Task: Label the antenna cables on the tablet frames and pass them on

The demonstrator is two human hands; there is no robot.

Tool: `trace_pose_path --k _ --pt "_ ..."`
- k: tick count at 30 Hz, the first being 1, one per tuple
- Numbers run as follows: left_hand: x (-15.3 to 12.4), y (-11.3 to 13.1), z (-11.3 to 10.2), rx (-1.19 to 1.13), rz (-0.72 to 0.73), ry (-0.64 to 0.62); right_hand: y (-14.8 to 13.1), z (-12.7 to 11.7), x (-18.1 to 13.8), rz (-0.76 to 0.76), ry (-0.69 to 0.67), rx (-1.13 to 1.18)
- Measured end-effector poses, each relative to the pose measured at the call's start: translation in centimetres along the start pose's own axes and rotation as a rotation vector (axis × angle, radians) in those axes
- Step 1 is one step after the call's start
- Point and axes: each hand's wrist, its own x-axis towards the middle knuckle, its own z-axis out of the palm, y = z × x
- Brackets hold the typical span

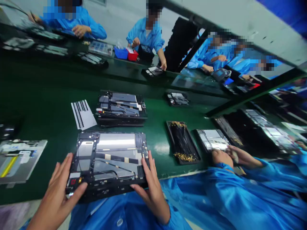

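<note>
An opened tablet [115,159] lies in front of me at the table's near edge, its inside facing up. Grey battery cells, flat ribbon cables and black cables show inside its dark frame. My left hand [57,188] grips the left end, with fingers along the side and the thumb on the lower corner. At the right end my right hand [153,188] holds the frame, fingers on the side and thumb on the near edge. Just beyond lies a stack of similar opened tablets [121,105], with a white sheet of black-printed labels [83,115] left of it.
A black tray [183,142] of thin black cables with gold ends lies to the right. Beside it a co-worker's hands [223,158] work at another opened tablet [212,139]. A silver panel [21,161] lies at left. Co-workers in blue sit across the green bench [48,92].
</note>
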Motion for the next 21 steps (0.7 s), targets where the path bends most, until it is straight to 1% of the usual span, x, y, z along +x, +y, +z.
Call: trace_pose_path --k 3,5,6,8,10,11,13,14,16,18,20,21 --pt "-0.6 -0.4 -0.7 0.068 0.027 0.014 -0.4 -0.5 -0.2 0.003 0.008 0.033" --pt "0.1 0.2 -1.8 0.087 0.043 0.059 -0.6 -1.8 1.0 -0.027 0.011 0.040" --pt "1.1 0.7 -2.5 0.083 0.049 0.077 -0.6 -2.5 2.1 -0.039 0.011 0.048" --pt "4.6 2.0 -3.6 0.050 0.056 0.081 0.1 -3.7 5.6 -0.057 0.025 0.083" --pt "9.6 3.2 -4.0 0.000 0.050 0.040 1.7 -4.1 10.2 -0.084 0.066 0.132" --pt "12.5 3.6 -3.7 -0.029 0.063 0.019 2.7 -3.9 12.7 -0.095 0.088 0.146" --pt "18.1 3.9 -2.6 -0.095 0.102 -0.030 5.0 -3.2 17.5 -0.085 0.113 0.131" --pt "20.6 3.7 -1.8 -0.103 0.115 -0.033 6.1 -2.8 19.5 -0.071 0.114 0.108" --pt "24.6 2.8 -0.1 -0.106 0.122 -0.040 8.0 -2.3 22.6 -0.054 0.107 0.061" --pt "26.6 1.1 1.1 -0.103 0.120 -0.046 9.0 -2.4 24.1 -0.057 0.102 0.023" --pt "26.7 -1.4 1.6 -0.105 0.116 -0.033 8.6 -3.2 24.4 -0.063 0.113 -0.010" --pt "26.2 -2.8 1.5 -0.105 0.107 -0.009 7.8 -3.7 24.4 -0.070 0.139 -0.032"
